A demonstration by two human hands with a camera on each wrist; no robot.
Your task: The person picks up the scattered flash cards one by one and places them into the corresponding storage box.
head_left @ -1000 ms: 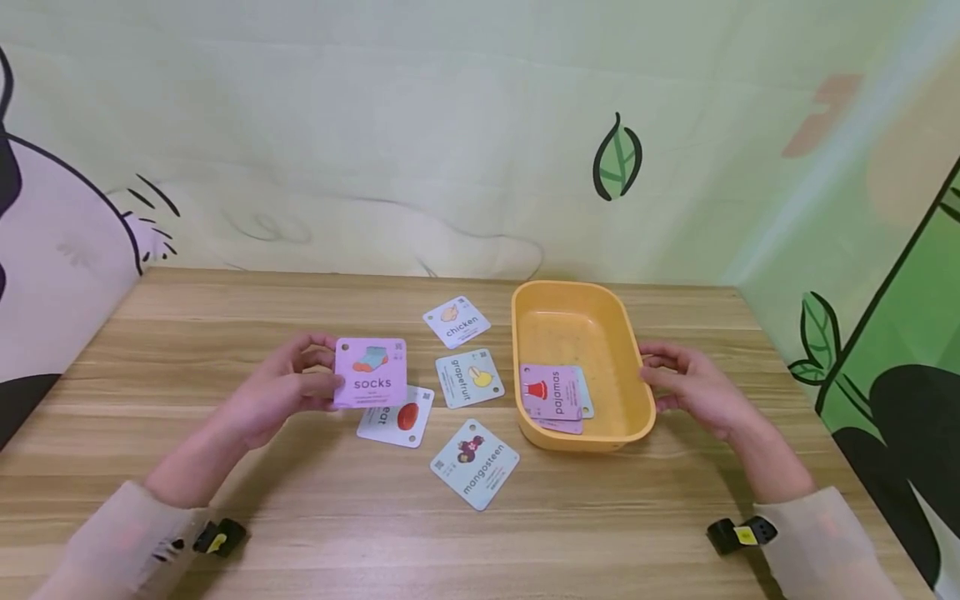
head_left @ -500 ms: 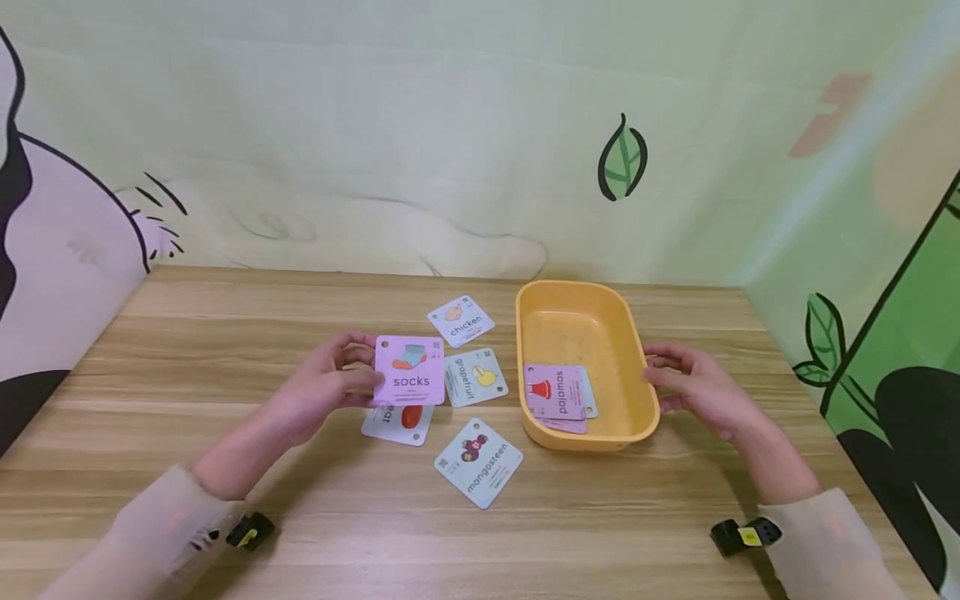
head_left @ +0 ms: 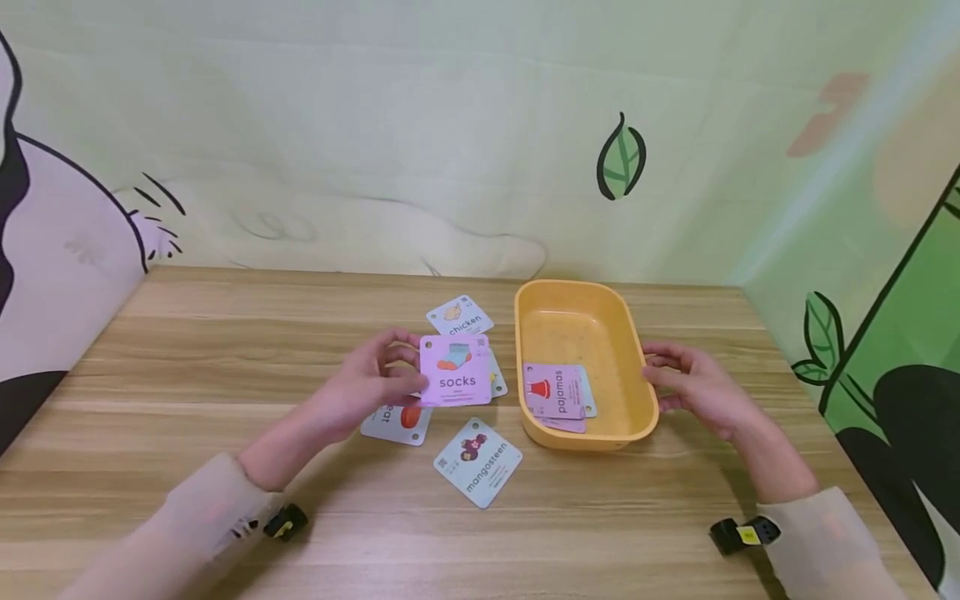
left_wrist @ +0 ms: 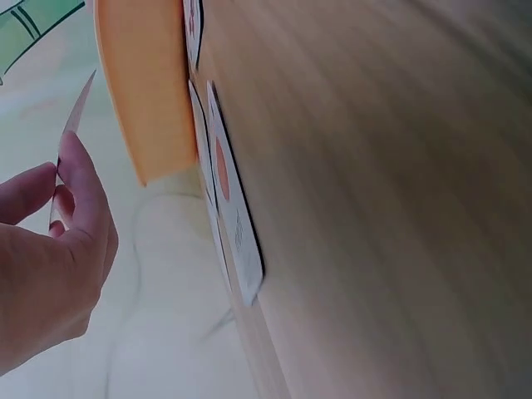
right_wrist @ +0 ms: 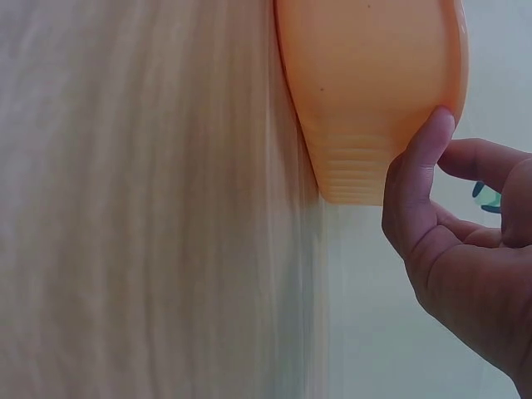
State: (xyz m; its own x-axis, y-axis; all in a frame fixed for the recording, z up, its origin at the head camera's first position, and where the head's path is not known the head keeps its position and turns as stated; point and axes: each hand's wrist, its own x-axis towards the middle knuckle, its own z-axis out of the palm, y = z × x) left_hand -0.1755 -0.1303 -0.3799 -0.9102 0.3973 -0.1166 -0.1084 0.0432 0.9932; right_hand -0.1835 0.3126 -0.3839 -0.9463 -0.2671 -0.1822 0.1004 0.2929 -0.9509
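In the head view my left hand [head_left: 378,379] pinches a pink "socks" card [head_left: 455,371] between thumb and fingers, raised over the table. Behind it, the "grapefruit" card [head_left: 497,379] is mostly hidden. The pinched card shows edge-on in the left wrist view, above my fingers [left_wrist: 81,166]. My right hand [head_left: 693,387] holds the right side of a yellow plastic basin [head_left: 577,442], with the thumb [right_wrist: 420,158] against its outer wall close to the rim. Inside the basin lie a pink "pajamas" card [head_left: 555,392] and partly covered cards beneath it.
A "chicken" card [head_left: 459,315] lies farther back on the wooden table [head_left: 247,333]. A "mangosteen" card [head_left: 477,463] lies nearer, and a partly covered card with a red picture [head_left: 397,425] sits beneath my left hand. A printed cloth wall [head_left: 337,150] borders the table's back.
My left hand has carried the "socks" card rightward toward the basin, from above the red-picture card to above the "grapefruit" card. The right hand and basin have stayed put.
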